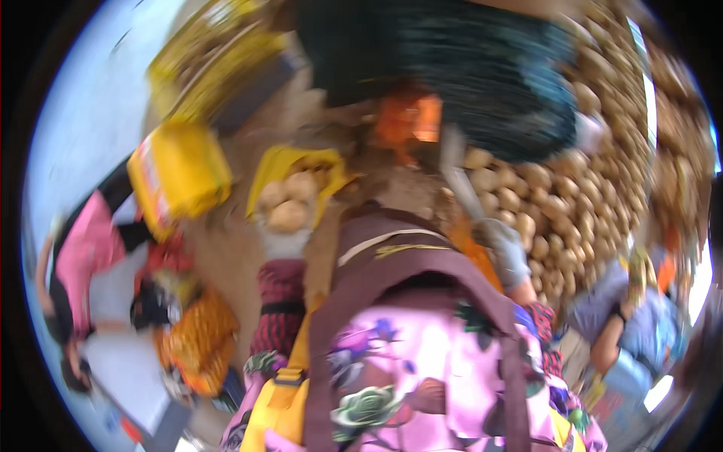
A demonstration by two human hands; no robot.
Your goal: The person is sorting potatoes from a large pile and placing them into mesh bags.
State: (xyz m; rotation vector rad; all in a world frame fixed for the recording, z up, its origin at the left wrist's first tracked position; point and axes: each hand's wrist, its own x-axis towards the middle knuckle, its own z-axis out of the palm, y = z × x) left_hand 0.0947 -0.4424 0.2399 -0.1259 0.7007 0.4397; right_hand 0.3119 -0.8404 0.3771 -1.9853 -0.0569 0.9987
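Observation:
My left hand [282,242], in a pale grey glove, is at the near edge of a yellow open container or bag [260,189]. Round tan produce that looks like potatoes [288,216] lies just beyond the glove; the fingers are hidden. On the right, my gloved right hand [505,248] is closed around the near end of a long, flat grey tool [466,189], blurred and blade-like. The tool slants away beside a large heap of the same produce [559,209]. A maroon bag or apron [390,226] hangs on my front, between the two hands.
A person in dark clothing [452,73] is close ahead, beside a blurred orange object [409,121]. A yellow sack [181,175] and a yellow crate or bag [226,62] stand left. Others sit at left [90,243] and right [632,333]. An orange sack [200,339] lies lower left.

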